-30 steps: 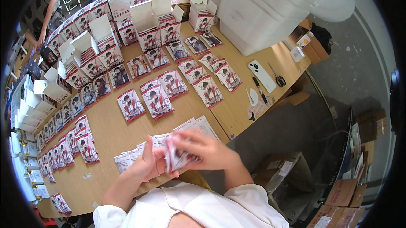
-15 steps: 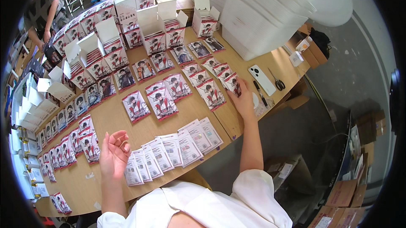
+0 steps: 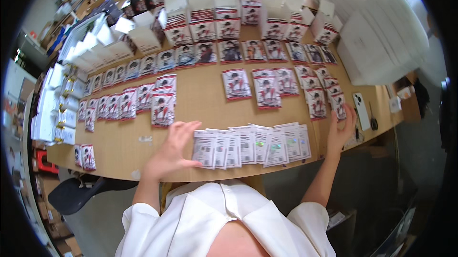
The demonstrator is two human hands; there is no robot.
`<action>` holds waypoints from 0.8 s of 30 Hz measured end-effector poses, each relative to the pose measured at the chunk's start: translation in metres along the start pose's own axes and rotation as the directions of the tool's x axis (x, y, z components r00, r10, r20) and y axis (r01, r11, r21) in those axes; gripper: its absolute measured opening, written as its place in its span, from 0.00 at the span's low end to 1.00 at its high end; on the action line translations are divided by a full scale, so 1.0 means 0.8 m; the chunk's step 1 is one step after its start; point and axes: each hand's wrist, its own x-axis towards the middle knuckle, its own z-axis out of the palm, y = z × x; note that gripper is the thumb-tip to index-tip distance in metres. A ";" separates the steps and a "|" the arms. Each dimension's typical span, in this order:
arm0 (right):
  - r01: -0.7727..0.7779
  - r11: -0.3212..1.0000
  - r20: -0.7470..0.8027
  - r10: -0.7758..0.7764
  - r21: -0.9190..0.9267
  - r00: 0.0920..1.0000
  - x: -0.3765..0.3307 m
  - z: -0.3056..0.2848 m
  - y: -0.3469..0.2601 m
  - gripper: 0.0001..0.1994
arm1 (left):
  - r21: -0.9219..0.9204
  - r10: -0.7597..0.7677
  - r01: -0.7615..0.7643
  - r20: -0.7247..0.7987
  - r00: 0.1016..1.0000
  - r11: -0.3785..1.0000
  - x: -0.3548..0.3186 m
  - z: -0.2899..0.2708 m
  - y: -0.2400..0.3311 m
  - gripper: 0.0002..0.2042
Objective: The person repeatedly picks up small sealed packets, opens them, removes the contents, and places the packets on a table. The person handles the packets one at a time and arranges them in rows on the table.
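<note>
The left hand (image 3: 172,154) has its thumb and its fingers spread well apart, and they point to the left end of a long row of flat, white, rectangular packets (image 3: 247,146) with small print; whether the fingertips touch the first of them, I cannot tell. These packets overlap one another and lie along the near edge of the light brown wooden table (image 3: 200,99), in front of the white shirt (image 3: 224,223) of the person. The right hand (image 3: 342,130) is farther to the right, with its thumb and fingers at the lower end of a white and red packet with a drawn figure (image 3: 338,104), the nearest one of an overlapping column; I cannot tell if the fingers are clamped on it or only rest there. Just to the right of this hand lie a white smartphone (image 3: 361,111) and a pair of dark scissors (image 3: 373,121). Left of the column, a similar single packet (image 3: 236,84) lies flat, and an overlapping pile of packets (image 3: 163,109) lies beyond the left hand. Farther back stand white cardboard boxes with raised flaps (image 3: 202,29), filled with packets, and at the right stands a stack of whitish plastic tubs (image 3: 381,42).
</note>
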 end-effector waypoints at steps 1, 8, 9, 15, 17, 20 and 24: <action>-0.004 0.995 0.041 0.000 0.097 0.999 -0.008 0.004 -0.024 0.17 | 0.011 -0.011 0.011 0.031 0.999 1.000 -0.010 0.013 -0.005 0.49; 0.171 0.914 0.262 -0.279 0.369 0.924 -0.047 0.039 -0.184 0.16 | 0.060 0.011 -0.015 0.070 0.998 0.998 -0.018 0.040 -0.015 0.55; 0.175 0.906 0.262 -0.289 0.386 0.921 -0.051 0.041 -0.199 0.16 | 0.063 0.011 -0.015 0.060 0.998 0.998 -0.019 0.038 -0.016 0.55; -0.118 0.800 0.502 -0.247 0.589 0.829 -0.083 0.057 -0.299 0.14 | 0.101 0.113 -0.102 -0.109 0.988 0.990 -0.053 0.015 -0.017 0.50; -0.337 0.736 0.673 -0.213 0.587 0.708 -0.096 0.069 -0.330 0.14 | 0.203 0.235 -0.207 -0.125 0.964 0.957 -0.066 0.004 -0.016 0.50; -0.343 0.779 0.751 -0.233 0.524 0.618 -0.105 0.086 -0.355 0.11 | 0.301 0.314 -0.263 -0.136 0.940 0.917 -0.085 -0.004 -0.030 0.50; -0.354 0.789 0.723 -0.158 0.502 0.673 -0.121 0.102 -0.390 0.06 | -0.014 0.087 -0.099 -0.361 0.928 0.995 -0.102 -0.015 -0.032 0.49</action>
